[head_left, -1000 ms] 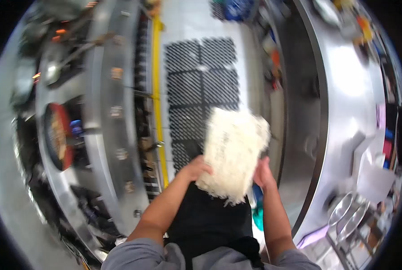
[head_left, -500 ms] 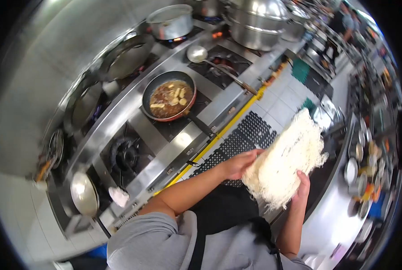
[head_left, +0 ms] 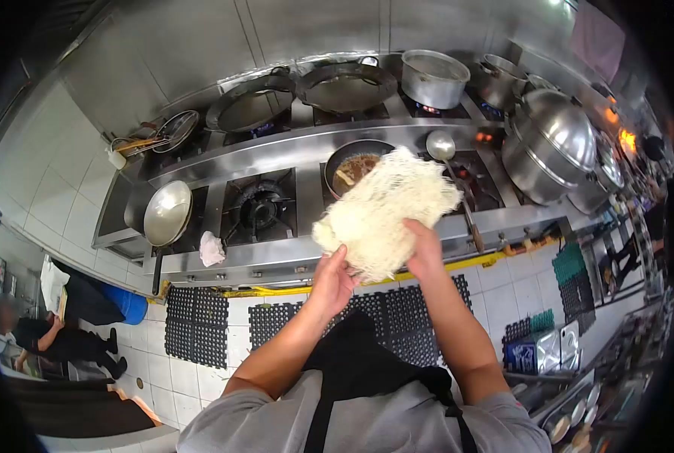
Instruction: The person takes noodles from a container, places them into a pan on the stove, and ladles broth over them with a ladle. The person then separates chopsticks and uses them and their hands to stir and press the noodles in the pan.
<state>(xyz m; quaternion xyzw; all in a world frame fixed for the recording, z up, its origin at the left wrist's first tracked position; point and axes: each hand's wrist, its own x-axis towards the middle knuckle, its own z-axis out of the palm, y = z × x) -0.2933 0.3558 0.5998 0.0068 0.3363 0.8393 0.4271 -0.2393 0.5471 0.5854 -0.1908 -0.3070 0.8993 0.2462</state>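
Observation:
Between my two hands is a large pale slab of dried noodles (head_left: 393, 208), with frayed strands along its edges. My left hand (head_left: 335, 285) grips its lower left corner, thumb on top. On the lower right edge, my right hand (head_left: 424, 245) is closed round it, fingers partly hidden underneath. The slab is held above the stove's front and covers part of a frying pan (head_left: 335, 185). Brown liquid with pale pieces shows in that pan's uncovered part. Just right of the slab lies a ladle (head_left: 441, 143), its handle reaching over the stove's front edge.
Two woks (head_left: 250, 109) and a tall pot (head_left: 435, 79) stand on the back burners. A steamer (head_left: 548, 147) is at the right. A light pan (head_left: 168, 214) and a pink cloth (head_left: 212, 249) lie left of a bare burner (head_left: 261, 208). Another person (head_left: 58, 336) is at far left.
My view and body have turned left to face the stove. Both hands have carried the noodles from beside the counter to over the front of the stove, partly above the pan.

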